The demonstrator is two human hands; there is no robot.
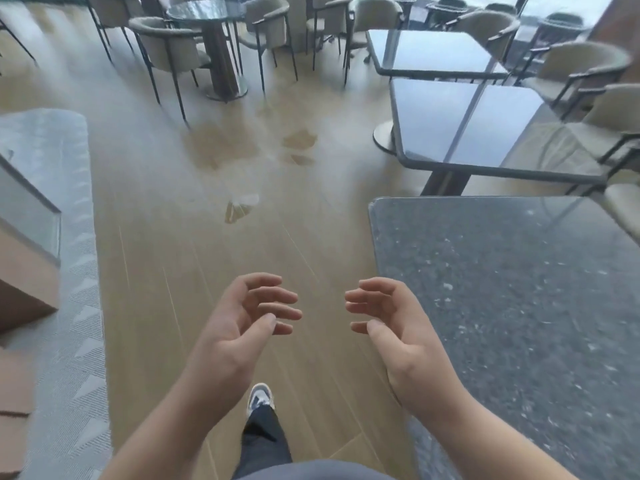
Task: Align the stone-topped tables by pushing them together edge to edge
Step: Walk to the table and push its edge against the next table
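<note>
Two bare hands, left hand (239, 327) and right hand (391, 327), hover empty with loosely curled fingers beside a speckled grey stone-topped table (519, 306) over wood-plank floor (207, 237).

Café dining room, stone-topped tables (519, 306), upholstered armchairs (166, 46), wood floor (207, 254)

A pale wood-plank floor (166, 202) runs down the middle of the room, glossy with soft daylight and blurred reflections. Along the left edge lies a strip of grey patterned carpet (83, 358), beside a grey-topped ledge (41, 140) and brown panelling (24, 282). At the far end a round glass-topped table (204, 10) stands on a dark pedestal with a metal foot, ringed by beige upholstered chairs (162, 43) on thin black legs. More such chairs (581, 64) line the right side, near tall windows (554, 15).
</note>
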